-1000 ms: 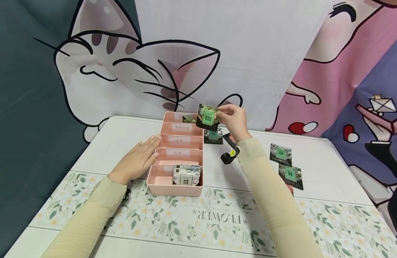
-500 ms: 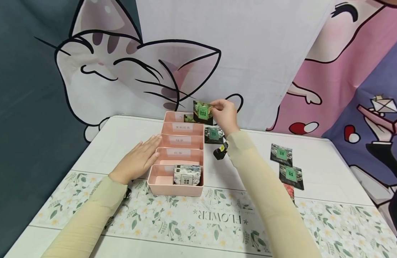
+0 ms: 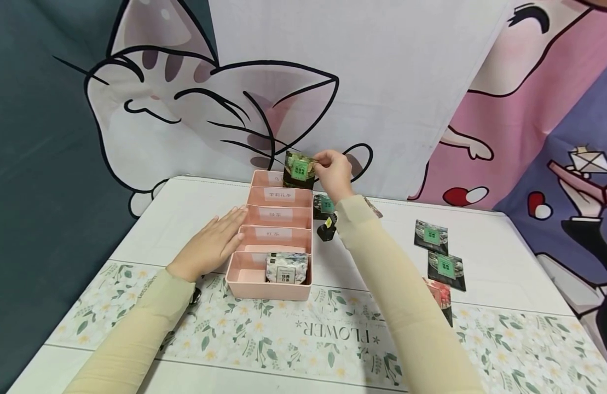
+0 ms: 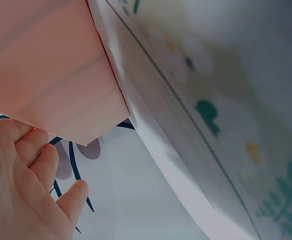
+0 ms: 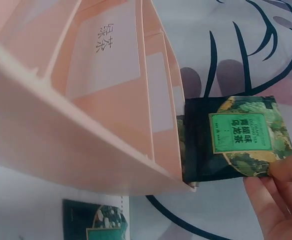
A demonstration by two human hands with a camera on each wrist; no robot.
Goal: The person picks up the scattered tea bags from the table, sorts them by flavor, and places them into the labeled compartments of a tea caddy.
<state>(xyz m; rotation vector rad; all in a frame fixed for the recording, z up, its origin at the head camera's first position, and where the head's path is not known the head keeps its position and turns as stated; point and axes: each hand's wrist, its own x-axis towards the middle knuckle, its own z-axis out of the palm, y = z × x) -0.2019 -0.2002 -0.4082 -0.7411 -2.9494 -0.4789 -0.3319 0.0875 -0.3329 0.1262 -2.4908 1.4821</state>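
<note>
A pink divided box (image 3: 269,291) with paper labels stands on the table. My left hand (image 3: 209,243) lies with straight fingers against its left side; in the left wrist view the fingertips (image 4: 36,137) are right at the box wall. Between thumb and fingers, my right hand (image 3: 335,174) pinches the top corner of a black and green tea sachet (image 3: 299,169). The sachet is upright at the farthest compartment. Seen from the right wrist, its lower edge (image 5: 188,150) overlaps the box rim, with part of another sachet behind it. White tea sachets (image 3: 285,268) stand in the nearest compartment.
Right of the box lies a dark sachet (image 3: 324,206), beside the black wrist camera (image 3: 327,229). Farther right are two overlapping dark sachets (image 3: 431,235) and a red one (image 3: 441,295) partly under the sleeve. Another sachet (image 3: 373,208) shows behind the right forearm. A cartoon cloth hangs behind.
My right hand has moved left and slightly up with the tea sachet, from right of the far compartment to over it. The left hand has stayed against the box.
</note>
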